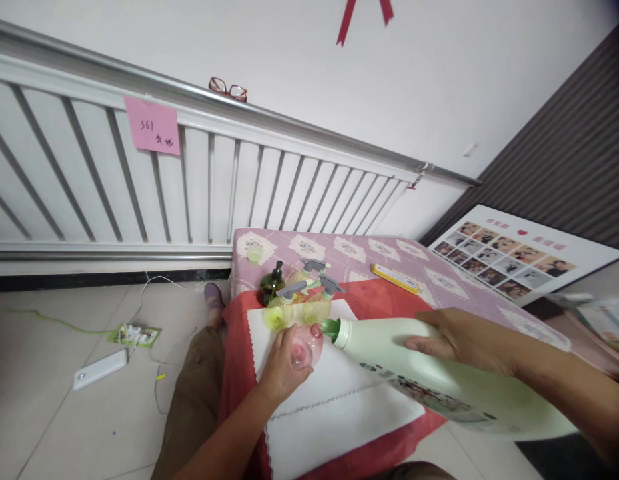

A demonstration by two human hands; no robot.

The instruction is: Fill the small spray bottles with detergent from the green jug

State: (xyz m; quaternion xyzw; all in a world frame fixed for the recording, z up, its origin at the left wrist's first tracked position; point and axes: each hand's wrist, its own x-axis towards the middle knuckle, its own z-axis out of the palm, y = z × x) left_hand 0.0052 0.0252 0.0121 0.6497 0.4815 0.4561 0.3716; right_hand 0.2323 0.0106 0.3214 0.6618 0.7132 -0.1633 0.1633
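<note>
My left hand is wrapped around a small pink see-through bottle with no cap, tilted a little over the white cloth. My right hand grips the handle of a large pale green detergent jug, which lies tipped on its side in the air. The jug's green spout meets the mouth of the pink bottle; whether liquid flows is too small to tell. Just beyond stand spray bottles with grey trigger heads, one with yellow-green liquid, another yellowish, and a dark green pump bottle.
Under the bottles lie a white cloth, a red cloth and a patterned purple tablecloth. A yellow box rests farther back. A white radiator holds glasses. On the floor are a power strip and a power bank.
</note>
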